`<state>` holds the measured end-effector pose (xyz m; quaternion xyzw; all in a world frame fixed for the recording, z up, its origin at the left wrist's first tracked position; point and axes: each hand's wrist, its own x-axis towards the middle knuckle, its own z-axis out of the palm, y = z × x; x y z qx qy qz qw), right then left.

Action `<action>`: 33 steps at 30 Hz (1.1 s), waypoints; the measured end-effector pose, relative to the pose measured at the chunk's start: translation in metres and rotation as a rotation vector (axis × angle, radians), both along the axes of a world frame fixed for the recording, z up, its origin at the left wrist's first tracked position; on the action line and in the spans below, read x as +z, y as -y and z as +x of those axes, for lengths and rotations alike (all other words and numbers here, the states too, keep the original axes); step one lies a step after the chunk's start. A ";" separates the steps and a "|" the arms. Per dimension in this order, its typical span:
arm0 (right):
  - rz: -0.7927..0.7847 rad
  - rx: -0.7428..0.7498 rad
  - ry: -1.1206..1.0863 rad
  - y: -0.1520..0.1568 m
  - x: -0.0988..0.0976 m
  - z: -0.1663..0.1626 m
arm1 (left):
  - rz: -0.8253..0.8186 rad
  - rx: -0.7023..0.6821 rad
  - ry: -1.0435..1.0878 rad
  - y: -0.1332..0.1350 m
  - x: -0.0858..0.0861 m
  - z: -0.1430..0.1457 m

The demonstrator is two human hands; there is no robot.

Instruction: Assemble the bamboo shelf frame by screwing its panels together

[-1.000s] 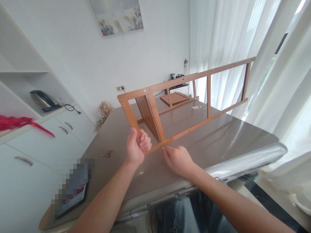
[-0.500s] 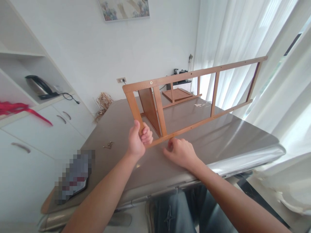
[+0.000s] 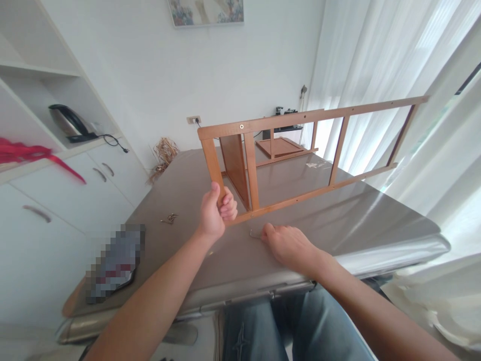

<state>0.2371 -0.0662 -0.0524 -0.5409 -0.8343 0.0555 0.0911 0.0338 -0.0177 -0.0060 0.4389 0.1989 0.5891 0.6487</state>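
A brown wooden rack frame [image 3: 254, 173] stands on its side on the table, ladder-like, with a solid panel [image 3: 233, 168] between its sides near the left end. My left hand [image 3: 217, 209] is closed around the end crossbar, thumb up. Just in front of the frame's lower rail, my right hand [image 3: 289, 245] rests low over the tabletop, its fingers pinching a thin, bent metal hex key [image 3: 256, 234]. The key's short end points left, apart from the rail. A screw head [image 3: 241, 127] shows in the upper rail.
Several loose screws [image 3: 170, 219] lie on the covered table [image 3: 180, 190] at left, behind a blurred-out flat item [image 3: 116, 265]. Farther back lies another wooden panel [image 3: 280, 147]. An electric kettle [image 3: 69, 123] sits on the left shelf; white curtains [image 3: 361, 60] hang at right.
My right hand has drawn back slightly from the lower rail, and the hex key now shows in its fingers. My left hand keeps its hold on the crossbar. The view has shifted slightly.
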 end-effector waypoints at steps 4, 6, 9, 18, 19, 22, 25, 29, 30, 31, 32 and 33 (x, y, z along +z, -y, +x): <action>-0.006 0.076 -0.092 0.003 -0.003 0.005 | -0.049 0.006 0.015 0.000 0.000 0.001; -0.015 0.114 -0.179 0.005 -0.001 0.009 | -0.074 -0.001 0.029 0.000 -0.001 0.000; -0.043 0.162 -0.350 0.008 0.003 0.017 | -0.066 -0.006 0.020 0.000 -0.002 0.000; -0.201 0.128 -0.879 0.003 0.003 0.020 | 0.007 0.018 -0.059 -0.001 -0.001 -0.001; -0.237 0.129 -0.927 0.001 0.003 0.020 | 0.011 0.023 -0.060 -0.001 -0.001 -0.001; -0.323 0.112 -1.049 -0.003 0.004 0.019 | 0.019 0.034 -0.061 -0.002 -0.001 0.000; -0.395 0.078 -1.138 -0.003 0.007 0.017 | 0.022 0.028 -0.060 -0.002 -0.001 0.000; -0.500 0.052 -1.184 0.000 0.007 0.014 | 0.027 0.022 -0.052 -0.002 -0.002 -0.001; -0.521 0.047 -1.185 0.000 0.007 0.013 | 0.027 0.021 -0.051 -0.002 -0.002 -0.001; -0.538 0.043 -1.182 0.001 0.007 0.013 | 0.026 0.020 -0.051 -0.002 -0.001 -0.001; -0.551 0.039 -1.175 0.001 0.007 0.013 | 0.026 0.022 -0.052 -0.002 -0.001 -0.001; -0.560 0.036 -1.165 0.001 0.007 0.013 | 0.025 0.023 -0.054 -0.002 -0.001 -0.001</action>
